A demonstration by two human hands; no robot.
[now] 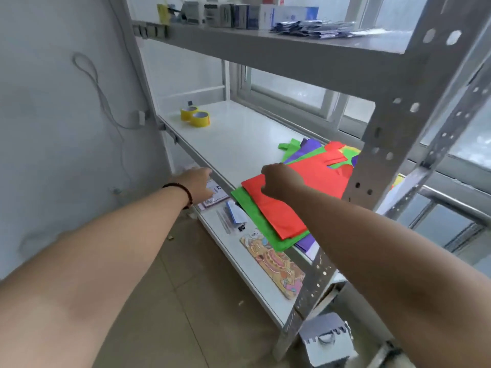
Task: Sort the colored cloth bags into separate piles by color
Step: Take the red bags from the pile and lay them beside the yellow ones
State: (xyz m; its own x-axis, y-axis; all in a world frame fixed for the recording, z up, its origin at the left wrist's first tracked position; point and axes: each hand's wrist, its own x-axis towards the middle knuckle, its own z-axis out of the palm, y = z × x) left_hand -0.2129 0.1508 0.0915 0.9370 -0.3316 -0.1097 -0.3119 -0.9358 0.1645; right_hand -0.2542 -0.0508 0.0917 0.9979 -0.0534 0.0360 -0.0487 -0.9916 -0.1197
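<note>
- Right hand [279, 181]: fingers curled onto the red cloth bag [300, 192], topmost of one mixed pile; grasp unconfirmed.
- Beneath: green bag [255, 216], purple bag [305, 241].
- Left hand [196, 184]: open, well left of it.
- Two yellow tape rolls [195, 116] far beyond.

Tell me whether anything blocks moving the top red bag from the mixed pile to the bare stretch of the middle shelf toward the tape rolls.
Nothing visible does. The right hand is already on the red bag, and the white shelf between the pile and the yellow tape rolls is bare. The shelf's upright post stands on the pile's other side.
</note>
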